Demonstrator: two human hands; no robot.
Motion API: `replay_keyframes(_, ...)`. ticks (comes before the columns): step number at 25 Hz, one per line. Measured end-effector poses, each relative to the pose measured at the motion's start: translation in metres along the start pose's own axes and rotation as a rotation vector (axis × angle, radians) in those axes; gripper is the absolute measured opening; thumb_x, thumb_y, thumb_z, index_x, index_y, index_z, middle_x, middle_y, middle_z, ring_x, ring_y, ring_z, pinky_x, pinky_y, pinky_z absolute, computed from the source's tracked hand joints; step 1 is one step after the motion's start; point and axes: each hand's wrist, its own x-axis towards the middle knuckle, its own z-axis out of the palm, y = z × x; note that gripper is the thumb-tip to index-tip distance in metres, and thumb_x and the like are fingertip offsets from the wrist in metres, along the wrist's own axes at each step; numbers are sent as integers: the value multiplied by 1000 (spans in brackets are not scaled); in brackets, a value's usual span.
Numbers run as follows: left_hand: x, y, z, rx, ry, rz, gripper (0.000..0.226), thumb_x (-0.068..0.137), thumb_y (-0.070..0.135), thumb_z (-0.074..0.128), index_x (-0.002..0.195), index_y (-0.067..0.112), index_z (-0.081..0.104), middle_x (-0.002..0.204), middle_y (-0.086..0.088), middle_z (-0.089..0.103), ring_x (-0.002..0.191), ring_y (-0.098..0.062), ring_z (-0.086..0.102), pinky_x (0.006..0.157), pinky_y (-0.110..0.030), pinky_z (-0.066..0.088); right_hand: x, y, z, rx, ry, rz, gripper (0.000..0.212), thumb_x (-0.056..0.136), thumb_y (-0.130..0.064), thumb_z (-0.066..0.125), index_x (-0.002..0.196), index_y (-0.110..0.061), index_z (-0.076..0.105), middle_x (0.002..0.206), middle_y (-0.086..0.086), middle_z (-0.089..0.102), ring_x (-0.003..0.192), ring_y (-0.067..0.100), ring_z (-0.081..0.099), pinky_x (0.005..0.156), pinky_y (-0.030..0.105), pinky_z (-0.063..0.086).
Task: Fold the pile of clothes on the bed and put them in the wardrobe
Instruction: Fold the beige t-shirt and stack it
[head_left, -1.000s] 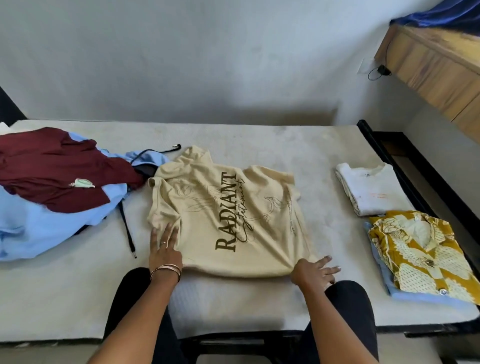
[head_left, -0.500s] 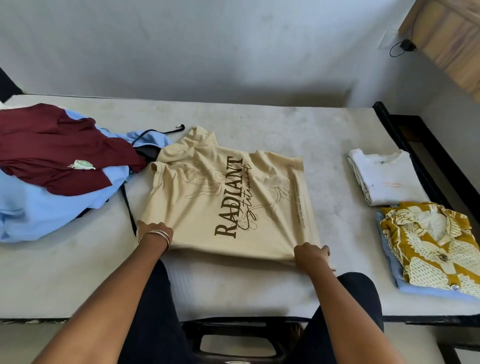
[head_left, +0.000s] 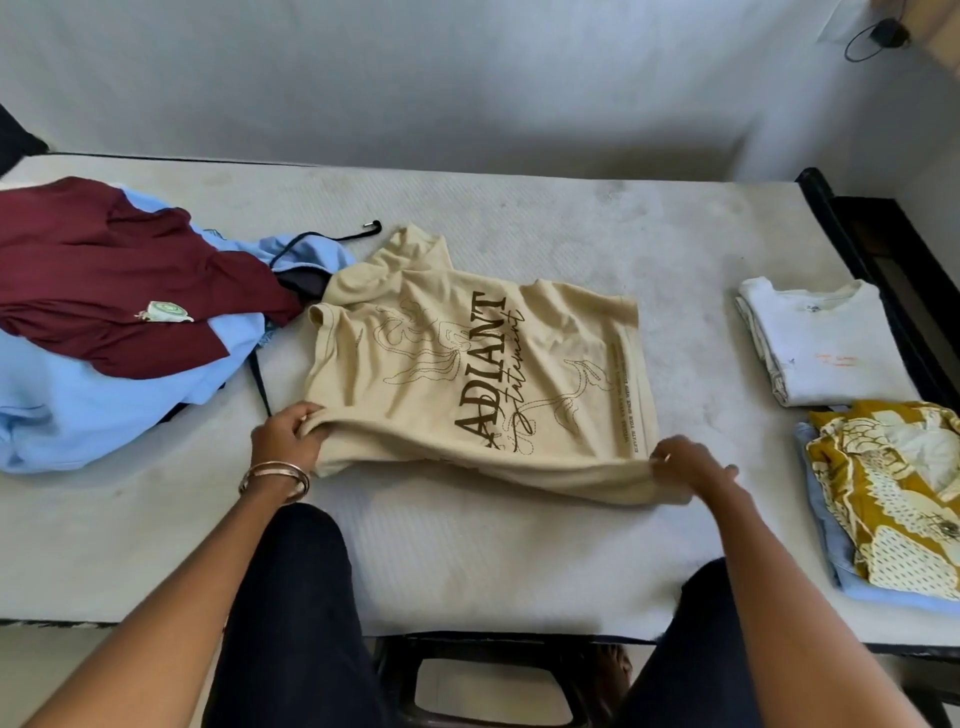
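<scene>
A: Which step is being shown?

B: Folding of the beige T-shirt (head_left: 467, 374). The left hand (head_left: 285, 436) is pinching the near left corner of the shirt, fingers curled round a bunch of cloth; the right hand (head_left: 685, 467) is pinching the near right corner in the same way. The near edge is hanging lifted between the two hands, while the rest of the shirt is lying flat on the mattress (head_left: 493, 561), beyond the hands.

A: What is the next move likely calling for?

B: Probably carrying both corners away from the body together, keeping the edge taut, so that the near half is laid evenly over the far half.

A: And the other clothes?

B: Beyond the left hand and to its outer side, the unfolded heap is waiting: a maroon garment (head_left: 119, 291) lying over a light blue garment (head_left: 93, 410). To the outer side of the right hand, a folded white shirt (head_left: 821, 348) and a folded yellow patterned shirt (head_left: 893, 493) on something pale blue are lying.

A: Any container?

B: None showing; the wardrobe is not in view.
</scene>
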Motion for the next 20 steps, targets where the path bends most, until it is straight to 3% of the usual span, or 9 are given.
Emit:
replay_keyframes(2, 31, 15, -3, 312, -53, 222, 32, 82, 21, 74, 113, 12, 68, 100, -17, 70, 94, -35, 65, 81, -36, 49, 20, -4, -19, 227, 155, 16, 22, 94, -21, 47, 108, -22, 64, 118, 8, 60, 112, 29, 51, 100, 49, 26)
replay_keyframes(4, 60, 31, -2, 613, 33, 360, 41, 82, 29, 74, 119, 14, 65, 104, -21, 64, 98, -40, 60, 81, -46, 46, 30, -15, -20, 352, 368, 50, 25, 94, -17, 48, 116, -20, 60, 122, 10, 59, 119, 33, 47, 98, 48, 28)
replay_keyframes(7, 71, 51, 19, 706, 281, 301, 54, 72, 35, 79, 117, 10, 60, 109, -24, 55, 104, -42, 50, 84, -52, 36, 26, -39, 4, 426, 594, 247, 38, 90, -5, 44, 126, -14, 48, 131, 18, 45, 125, 37, 36, 100, 54, 29)
replay_keyframes(9, 55, 47, 43, 679, 294, 282, 51, 73, 34, 78, 114, 9, 60, 115, -22, 52, 107, -41, 49, 84, -52, 37, 22, -50, 45, 544, 490, 362, 35, 95, -19, 47, 128, -7, 46, 132, 22, 46, 124, 39, 41, 99, 53, 36)
replay_keyframes(11, 30, 29, 66, 640, 177, 136, 41, 82, 35, 70, 109, 5, 63, 115, -22, 53, 106, -41, 51, 83, -50, 44, 9, -57, 83, 793, 270, 500, 49, 95, -42, 54, 118, 1, 57, 116, 24, 61, 107, 40, 61, 91, 48, 51)
replay_keyframes(13, 13, 6, 82, 309, 35, -349, 45, 88, 41, 64, 108, 1, 62, 113, -24, 57, 101, -41, 57, 79, -47, 51, -2, -60, 94, 1186, 174, 613, 53, 90, -50, 63, 95, 3, 63, 85, 22, 69, 74, 35, 71, 72, 47, 60)
replay_keyframes(15, 9, -12, 87, -448, -26, -797, 38, 86, 37, 70, 96, 2, 59, 101, -20, 59, 79, -32, 61, 57, -40, 57, 2, -58, 89, 1591, 124, 644, 45, 87, -39, 73, 94, 3, 58, 83, 23, 68, 71, 35, 71, 71, 46, 61)
replay_keyframes(17, 13, -19, 83, -849, -18, -890, 30, 88, 31, 68, 91, 4, 55, 93, -15, 58, 70, -22, 58, 50, -31, 57, 6, -55, 76, 1823, 114, 634, 38, 88, -24, 73, 109, -1, 51, 104, 22, 65, 90, 36, 69, 86, 49, 57)
replay_keyframes(20, 32, -15, 76, -1012, 80, -884, 28, 92, 23, 64, 115, 10, 54, 110, -10, 62, 97, -25, 64, 82, -37, 53, 17, -45, 61, 1941, 213, 688, 29, 91, -4, 65, 115, -7, 49, 124, 17, 58, 108, 36, 62, 90, 56, 53)
